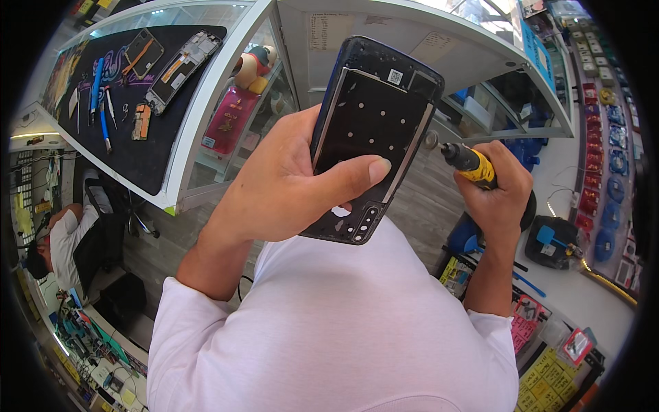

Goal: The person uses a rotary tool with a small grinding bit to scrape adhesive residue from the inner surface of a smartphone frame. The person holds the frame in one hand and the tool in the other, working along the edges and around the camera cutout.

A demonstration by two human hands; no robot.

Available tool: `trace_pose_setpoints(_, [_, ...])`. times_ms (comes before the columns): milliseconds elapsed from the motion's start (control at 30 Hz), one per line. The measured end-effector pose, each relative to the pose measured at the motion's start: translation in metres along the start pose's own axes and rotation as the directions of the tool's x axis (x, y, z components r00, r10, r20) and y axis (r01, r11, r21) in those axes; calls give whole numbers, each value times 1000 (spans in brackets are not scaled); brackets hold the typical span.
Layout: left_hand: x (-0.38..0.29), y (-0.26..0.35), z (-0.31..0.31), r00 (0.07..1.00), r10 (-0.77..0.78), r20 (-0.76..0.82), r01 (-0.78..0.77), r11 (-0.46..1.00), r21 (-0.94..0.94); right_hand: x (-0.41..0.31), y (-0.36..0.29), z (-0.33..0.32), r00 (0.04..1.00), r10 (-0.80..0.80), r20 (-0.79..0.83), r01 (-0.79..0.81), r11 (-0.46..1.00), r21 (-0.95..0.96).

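Note:
My left hand (280, 188) grips a black smartphone back cover (378, 123), inner side up, with the thumb across its lower part. Several small round holes dot the panel, and a camera cutout sits at its lower corner. Pale strips run along both long sides. In my right hand (499, 188) is a yellow and black handheld rotary tool (476, 166). Its round tip (431, 139) points at the cover's right edge; whether it touches the cover or is spinning, I cannot tell.
A black work mat (149, 167) on the left glass counter bears a phone mid-frame (183, 72), a circuit board (140, 122) and blue-handled tools (97, 85). A person (69, 247) sits beyond at left. Phone accessories (594, 154) line the right counter. A white cabinet (314, 67) stands ahead.

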State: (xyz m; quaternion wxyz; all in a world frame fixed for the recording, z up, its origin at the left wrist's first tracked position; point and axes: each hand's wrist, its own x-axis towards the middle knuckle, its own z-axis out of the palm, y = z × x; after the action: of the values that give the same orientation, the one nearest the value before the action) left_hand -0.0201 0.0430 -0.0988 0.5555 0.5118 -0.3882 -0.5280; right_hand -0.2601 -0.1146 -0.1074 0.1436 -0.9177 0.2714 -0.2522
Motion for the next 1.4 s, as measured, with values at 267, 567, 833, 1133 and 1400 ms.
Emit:
trace_pose_setpoints(267, [-5,0,-1,1000,-8,21,8,1000,0,2,-2,-3,1000,23,-16,-24,999,-36])
trace_pose_setpoints(567, [-7,-7,-5,998,6,61,-9,999,40,2,-1,-6,998,53,-22,-54,998,-29])
trace_pose_setpoints(833, [-8,-10,-7,997,26,69,-26,1000,-4,3,2,-6,998,59,-38,-60,998,-29])
trace_pose_setpoints(1133, [-6,-3,-15,980,-113,165,114,993,1,2,-7,10,835,531,143,-464,541,701])
trace_pose_setpoints(1400, [14,-10,-27,901,-242,361,161,958,239,6,-24,29,799,342,494,-545,66,836])
